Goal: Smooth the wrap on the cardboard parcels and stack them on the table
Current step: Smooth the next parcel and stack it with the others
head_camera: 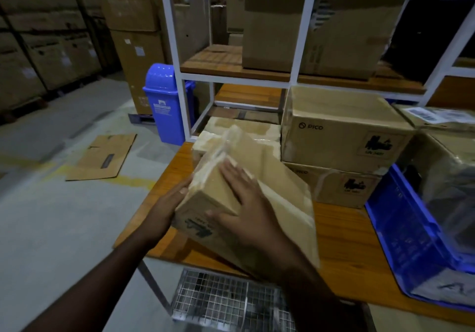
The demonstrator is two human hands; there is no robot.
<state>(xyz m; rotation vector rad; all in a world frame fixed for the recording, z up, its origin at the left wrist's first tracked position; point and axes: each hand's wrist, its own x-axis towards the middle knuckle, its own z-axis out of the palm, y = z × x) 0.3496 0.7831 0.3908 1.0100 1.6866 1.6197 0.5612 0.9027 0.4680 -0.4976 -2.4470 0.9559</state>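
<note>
1. Blue plastic crate [401, 231], on the right end of the wooden table [341, 231]: holds a bundle under clear plastic film; what is under the film I cannot tell.
2. Wire-mesh basket [221, 303], below the table's near edge: contents unclear.
3. Blue swing-lid plastic bin [164, 103], on the floor left of the white metal shelf frame [305, 28]: lid closed.
4. White shelf frame, upper wooden shelf: one large brown carton [308, 23].
5. Brown cardboard parcel in clear wrap [246, 198], the one I am working: tilted, its near end raised over the table's left front corner. Long axis runs from near-left to far-right; the small printed end face points toward me.
6. My left hand [167, 208]: cupped against the parcel's left side, fingers curled round its edge.
7. My right hand [246, 203]: fingers spread and laid flat on the parcel's top face, thumb on the near end face.
8. Two brown "PICO" cartons [341, 131], stacked one on the other, just behind and right of the parcel.
9. Wrapped cardboard parcel [246, 131], lying behind the one in my hands, left of the stack.
10. Flattened cardboard sheet [102, 157], on the concrete floor to the left.
</note>
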